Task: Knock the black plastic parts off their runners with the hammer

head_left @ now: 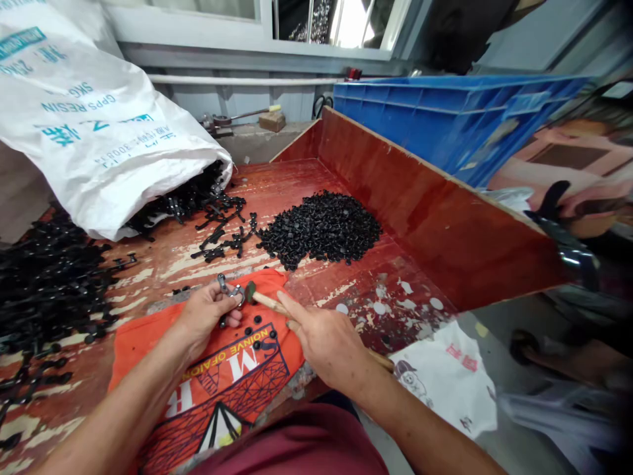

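Black plastic piece (pixel 239 295), one: left of frame centre, pinched in my left grip (pixel 208 313). Hammer (pixel 268 303), one, wooden-handled: clasped in my right grip (pixel 327 342), head just beside the piece. Beneath: orange cloth (pixel 133 346), loose black discs (pixel 272 334). Under it: worn red desk (pixel 281 177). Frame centre: black heap (pixel 324 227). Upper left: white sack (pixel 113 125). Upper right: blue crate (pixel 415 115).

The hammer handle (pixel 270 303) is plain wood, the orange cloth (pixel 217 363) matt — black plastic parts (pixel 54 277) at left glossy, the red surface (pixel 281 177) scuffed.
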A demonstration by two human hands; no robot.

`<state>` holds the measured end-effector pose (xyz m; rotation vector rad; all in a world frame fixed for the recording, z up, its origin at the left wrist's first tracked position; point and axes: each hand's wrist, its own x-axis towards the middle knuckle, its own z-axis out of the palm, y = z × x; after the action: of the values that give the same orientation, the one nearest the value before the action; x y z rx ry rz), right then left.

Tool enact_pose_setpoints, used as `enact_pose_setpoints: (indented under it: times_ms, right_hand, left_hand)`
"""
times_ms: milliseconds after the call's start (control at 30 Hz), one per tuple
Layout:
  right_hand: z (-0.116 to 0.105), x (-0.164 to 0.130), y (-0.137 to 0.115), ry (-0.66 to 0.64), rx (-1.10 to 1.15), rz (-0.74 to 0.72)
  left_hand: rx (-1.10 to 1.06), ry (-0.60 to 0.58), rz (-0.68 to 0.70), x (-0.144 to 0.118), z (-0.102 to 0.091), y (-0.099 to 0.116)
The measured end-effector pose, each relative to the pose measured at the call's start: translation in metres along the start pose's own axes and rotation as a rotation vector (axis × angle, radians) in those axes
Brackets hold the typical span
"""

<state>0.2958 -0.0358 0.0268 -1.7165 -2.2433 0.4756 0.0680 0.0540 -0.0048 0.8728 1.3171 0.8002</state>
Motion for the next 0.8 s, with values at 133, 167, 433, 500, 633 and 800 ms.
enact_pose_setpoints:
  times_ms: [133, 167, 433, 500, 633, 800]
  right_hand:
    - [-0.013, -0.003, 0.006, 0.124, 0.261, 0.015]
    - [-0.015, -0.005, 0.009, 0.139, 0.297, 0.034]
    - [0.009, -0.028, 0.024, 0.122, 0.518, 0.136]
    - [0.015, -0.032, 0.024, 0.114, 0.550, 0.170]
    - [0.016, -0.035, 0.023, 0.104, 0.579, 0.178]
    - [0.013, -0.036, 0.022, 0.101, 0.592, 0.174]
  left_hand:
    - [-0.078, 0.007, -0.040, -0.004, -0.005, 0.008]
    - [-0.111, 0.014, -0.059, -0.006, -0.007, 0.011]
    - [-0.158, -0.014, -0.058, -0.022, -0.006, 0.024]
    - [-0.240, -0.079, -0.102, -0.026, -0.004, 0.024]
    - [-0.311, -0.126, -0.153, -0.031, 0.002, 0.022]
    - [-0.022, -0.125, 0.017, -0.031, 0.008, 0.026]
